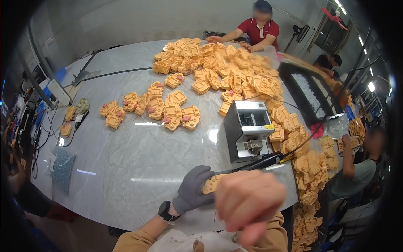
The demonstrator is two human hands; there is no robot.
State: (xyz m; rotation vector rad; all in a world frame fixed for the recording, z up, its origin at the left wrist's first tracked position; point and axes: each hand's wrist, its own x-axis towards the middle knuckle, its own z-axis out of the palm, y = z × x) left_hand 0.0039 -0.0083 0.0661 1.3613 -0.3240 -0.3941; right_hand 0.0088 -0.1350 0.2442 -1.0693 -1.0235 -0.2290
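My left hand (193, 190), in a grey glove with a black watch at its wrist, is closed around an orange-yellow plastic part (212, 184) low over the table. Close to the camera my bare right hand (248, 201) is raised, large and a little blurred, with its fingers curled into a fist. Whatever it may hold is hidden, and it covers the right side of the plastic part. Just beyond both hands, a black corded handheld tool (262, 161) lies slanted, its thin end near my left fingers. Behind it stands a silver-and-black box-shaped machine (248, 132).
A big heap of orange-yellow parts (235, 63) covers the far table and spills down the right edge. Several parts with pink pieces (172, 115) lie left of the machine. A blue-grey bag (63, 168) lies at left, a black tray (304, 90) at right. Co-workers sit around.
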